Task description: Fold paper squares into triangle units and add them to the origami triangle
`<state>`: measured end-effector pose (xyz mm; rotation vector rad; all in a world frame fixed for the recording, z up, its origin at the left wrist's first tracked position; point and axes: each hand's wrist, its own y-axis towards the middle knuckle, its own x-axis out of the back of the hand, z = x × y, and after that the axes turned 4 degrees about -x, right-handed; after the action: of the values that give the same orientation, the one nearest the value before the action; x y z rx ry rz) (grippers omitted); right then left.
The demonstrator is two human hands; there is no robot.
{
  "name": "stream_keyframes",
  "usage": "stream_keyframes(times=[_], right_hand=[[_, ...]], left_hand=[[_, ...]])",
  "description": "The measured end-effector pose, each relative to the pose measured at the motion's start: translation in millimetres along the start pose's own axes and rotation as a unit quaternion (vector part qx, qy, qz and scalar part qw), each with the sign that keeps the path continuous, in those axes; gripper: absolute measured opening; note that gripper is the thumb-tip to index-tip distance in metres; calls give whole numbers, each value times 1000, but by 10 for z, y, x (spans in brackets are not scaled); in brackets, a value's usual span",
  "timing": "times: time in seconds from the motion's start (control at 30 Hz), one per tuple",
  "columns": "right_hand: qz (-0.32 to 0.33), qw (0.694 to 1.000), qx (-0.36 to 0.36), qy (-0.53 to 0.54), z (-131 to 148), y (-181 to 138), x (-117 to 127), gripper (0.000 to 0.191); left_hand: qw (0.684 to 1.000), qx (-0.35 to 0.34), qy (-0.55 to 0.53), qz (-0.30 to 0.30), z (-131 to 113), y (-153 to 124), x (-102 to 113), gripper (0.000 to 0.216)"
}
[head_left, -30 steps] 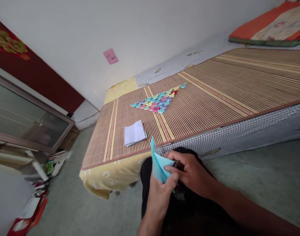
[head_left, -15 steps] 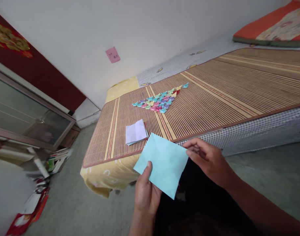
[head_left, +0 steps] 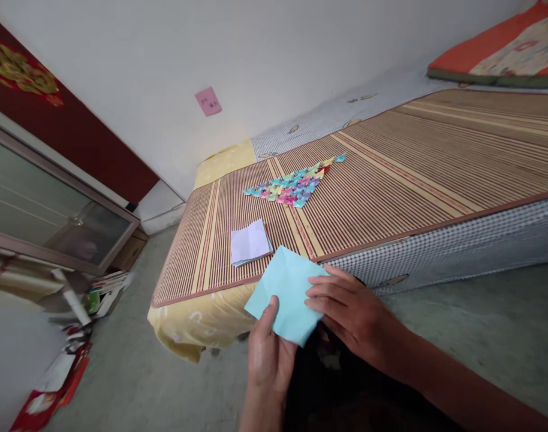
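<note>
My left hand point(head_left: 268, 354) holds a light blue square sheet of paper point(head_left: 285, 288) from below, its thumb pressed on the near left part of the top face. The fingers of my right hand point(head_left: 346, 306) lie over the right side of the sheet and grip it there; the right thumb is hidden. That side looks bent over toward the left. Just beyond the sheet, on the mat, a stack of paper sheets point(head_left: 250, 242) has a pale lilac one on top. Farther back, many small folded paper pieces point(head_left: 292, 186) in several colours lie in rows forming a triangle.
A striped mat point(head_left: 391, 174) covers the bed, with a yellow cloth point(head_left: 188, 327) hanging at the near corner. An orange folded quilt point(head_left: 490, 48) lies at the far right. Left stands a glass-fronted cabinet point(head_left: 44, 210). Papers and red items point(head_left: 71, 378) sit on the floor.
My right hand has moved left from the sheet's right corner onto its face. The sheet's right side has come over with it, so less of the sheet shows.
</note>
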<state>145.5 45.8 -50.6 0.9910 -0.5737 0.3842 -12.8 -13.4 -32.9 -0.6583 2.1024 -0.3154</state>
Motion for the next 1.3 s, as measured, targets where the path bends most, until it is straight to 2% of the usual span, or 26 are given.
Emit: stream_keyframes(times=[0.1, 0.17, 0.27, 0.33, 0.5, 0.73, 0.93, 1.13, 1.2, 1.3], right_hand=[[-23, 997, -60, 53, -10, 16, -40, 13], [-15, 992, -108, 70, -2, 22, -54, 17], [3, 980, -173, 97, 18, 34, -56, 25], [9, 973, -201, 116, 36, 51, -46, 30], [28, 966, -225, 124, 85, 88, -25, 27], [33, 959, -256, 117, 50, 61, -44, 33], [38, 959, -266, 93, 66, 77, -10, 35], [35, 960, -261, 97, 100, 67, -30, 38], [18, 957, -263, 121, 96, 72, -34, 36], [-56, 949, -262, 167, 89, 104, -15, 23]], left_hand=[[997, 10, -26, 71, 12, -13, 42, 52], [992, 12, -48, 116, 27, -26, 61, 50], [987, -14, -47, 151, 87, -39, 84, 61], [989, -44, -14, 139, 150, -32, 93, 67], [996, -77, 28, 42, 263, 20, 41, 72], [994, -98, 50, 28, 287, -52, 38, 66], [985, -133, 99, 45, 349, -100, 57, 73], [983, -153, 103, 6, 378, -83, -9, 74], [983, -154, 103, -3, 378, -88, -26, 69], [982, -156, 104, 8, 379, -104, -34, 61]])
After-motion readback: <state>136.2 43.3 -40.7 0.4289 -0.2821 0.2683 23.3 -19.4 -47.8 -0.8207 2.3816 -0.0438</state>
